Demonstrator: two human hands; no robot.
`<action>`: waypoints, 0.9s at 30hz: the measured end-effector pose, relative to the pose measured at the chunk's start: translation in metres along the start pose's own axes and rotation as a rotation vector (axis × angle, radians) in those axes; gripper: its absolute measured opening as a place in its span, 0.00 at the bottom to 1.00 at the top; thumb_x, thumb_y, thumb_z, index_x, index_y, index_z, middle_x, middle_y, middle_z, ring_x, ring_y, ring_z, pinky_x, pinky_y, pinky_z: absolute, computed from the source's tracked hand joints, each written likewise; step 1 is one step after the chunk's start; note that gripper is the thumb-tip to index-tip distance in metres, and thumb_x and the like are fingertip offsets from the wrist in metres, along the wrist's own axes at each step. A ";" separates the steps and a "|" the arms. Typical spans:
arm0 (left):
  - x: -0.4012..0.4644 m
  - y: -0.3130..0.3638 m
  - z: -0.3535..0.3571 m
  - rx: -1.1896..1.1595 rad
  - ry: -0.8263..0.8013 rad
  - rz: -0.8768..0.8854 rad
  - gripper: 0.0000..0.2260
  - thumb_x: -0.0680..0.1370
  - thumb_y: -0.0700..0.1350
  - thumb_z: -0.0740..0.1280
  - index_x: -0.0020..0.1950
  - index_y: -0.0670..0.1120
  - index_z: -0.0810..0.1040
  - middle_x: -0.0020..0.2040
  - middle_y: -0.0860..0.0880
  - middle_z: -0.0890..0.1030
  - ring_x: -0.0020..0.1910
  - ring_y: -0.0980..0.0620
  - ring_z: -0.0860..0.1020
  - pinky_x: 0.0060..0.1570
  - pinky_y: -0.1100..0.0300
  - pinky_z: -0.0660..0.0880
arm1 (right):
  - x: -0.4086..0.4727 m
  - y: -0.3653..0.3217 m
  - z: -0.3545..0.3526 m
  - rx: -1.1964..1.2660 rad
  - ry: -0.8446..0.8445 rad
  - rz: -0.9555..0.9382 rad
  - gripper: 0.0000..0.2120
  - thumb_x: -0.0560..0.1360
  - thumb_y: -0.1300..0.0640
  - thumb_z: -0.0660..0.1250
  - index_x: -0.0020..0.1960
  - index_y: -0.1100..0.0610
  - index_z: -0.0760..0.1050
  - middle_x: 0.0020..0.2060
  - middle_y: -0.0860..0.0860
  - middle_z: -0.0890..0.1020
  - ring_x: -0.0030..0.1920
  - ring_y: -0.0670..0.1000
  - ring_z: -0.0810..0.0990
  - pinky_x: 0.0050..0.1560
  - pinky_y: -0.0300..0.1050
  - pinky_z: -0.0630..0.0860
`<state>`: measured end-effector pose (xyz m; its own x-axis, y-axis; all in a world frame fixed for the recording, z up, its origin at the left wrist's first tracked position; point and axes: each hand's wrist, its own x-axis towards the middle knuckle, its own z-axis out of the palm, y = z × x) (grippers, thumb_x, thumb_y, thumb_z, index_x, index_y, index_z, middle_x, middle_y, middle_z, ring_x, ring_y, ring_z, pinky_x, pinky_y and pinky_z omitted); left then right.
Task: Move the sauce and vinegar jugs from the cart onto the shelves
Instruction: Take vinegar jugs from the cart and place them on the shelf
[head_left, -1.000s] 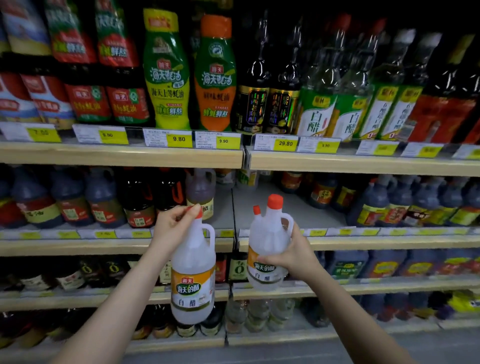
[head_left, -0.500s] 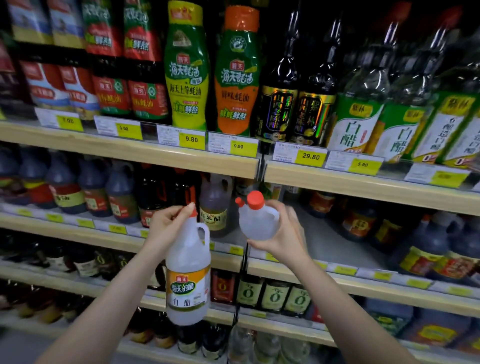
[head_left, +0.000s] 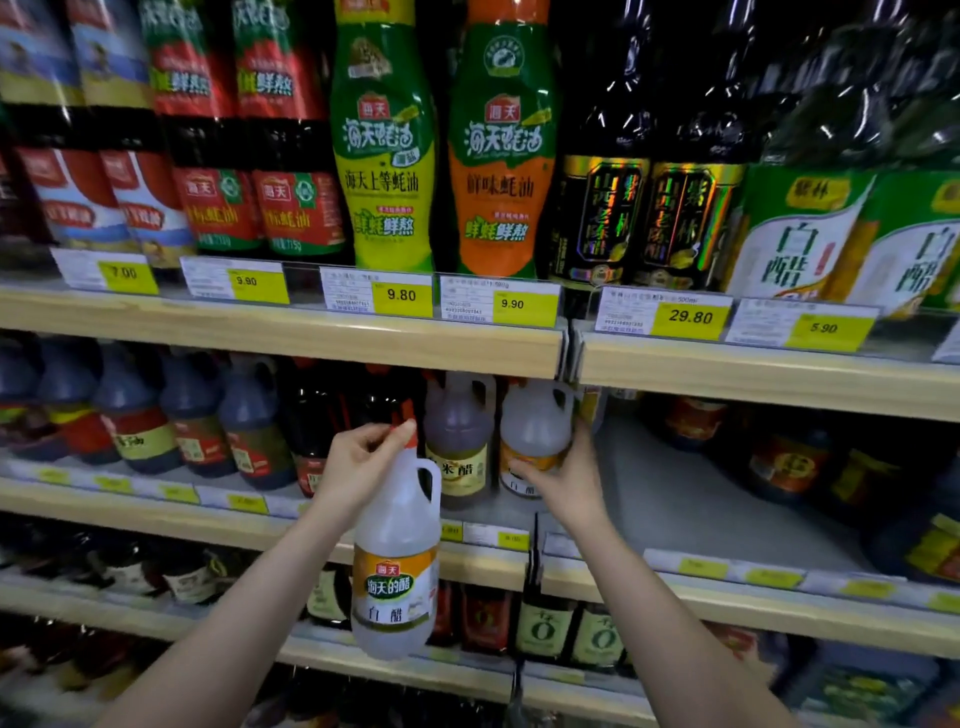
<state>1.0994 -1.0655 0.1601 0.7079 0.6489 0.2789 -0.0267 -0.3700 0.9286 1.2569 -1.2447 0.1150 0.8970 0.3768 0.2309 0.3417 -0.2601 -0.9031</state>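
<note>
Right hand (head_left: 558, 480) is in on the middle shelf (head_left: 701, 499), fingers wrapped around the lower body of a white vinegar jug (head_left: 535, 428), standing it upright just beside the amber rice vinegar jug (head_left: 460, 441), close enough that the two look to be touching. Makes sense: like goes with like, and that spot sits at the left edge of a bare stretch of shelf floor, so the row can fill rightward. Whether the base is fully down on the shelf I can't tell, the hand covers it. Left hand (head_left: 363, 462) pinches the red-capped neck of a second white vinegar jug (head_left: 397, 551), fingers curled round the top just above the handle, and lets it hang upright in front of the shelf edge, below the level it needs to reach. A carry grip, I'd say: the weight dangles, the label faces out, and the jug waits clear of the working hand. The cart is out of view. Next in line, by my reckoning, is this hanging jug, into the gap to the right.
</note>
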 end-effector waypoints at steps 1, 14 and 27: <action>0.000 0.000 0.001 -0.012 0.011 -0.013 0.13 0.76 0.49 0.67 0.34 0.45 0.79 0.26 0.56 0.75 0.31 0.60 0.73 0.34 0.67 0.67 | -0.005 0.002 0.002 -0.027 0.027 0.017 0.48 0.61 0.49 0.79 0.73 0.54 0.57 0.67 0.54 0.69 0.67 0.55 0.70 0.59 0.48 0.72; -0.011 -0.014 0.014 -0.080 0.048 -0.003 0.12 0.75 0.48 0.68 0.34 0.44 0.80 0.28 0.53 0.75 0.28 0.63 0.72 0.32 0.70 0.67 | 0.035 0.027 0.017 -0.179 0.019 0.092 0.37 0.71 0.57 0.72 0.72 0.62 0.55 0.67 0.60 0.70 0.65 0.60 0.72 0.56 0.48 0.72; -0.022 0.030 0.026 -0.089 0.051 0.131 0.08 0.74 0.51 0.70 0.35 0.53 0.80 0.35 0.45 0.77 0.34 0.62 0.74 0.37 0.70 0.69 | -0.100 -0.015 -0.027 -0.068 -0.428 0.067 0.50 0.59 0.38 0.76 0.74 0.51 0.57 0.68 0.45 0.67 0.68 0.46 0.67 0.66 0.46 0.68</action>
<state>1.1013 -1.1086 0.1754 0.6577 0.6325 0.4092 -0.1803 -0.3952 0.9007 1.1697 -1.3022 0.1154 0.7258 0.6878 -0.0112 0.3170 -0.3489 -0.8819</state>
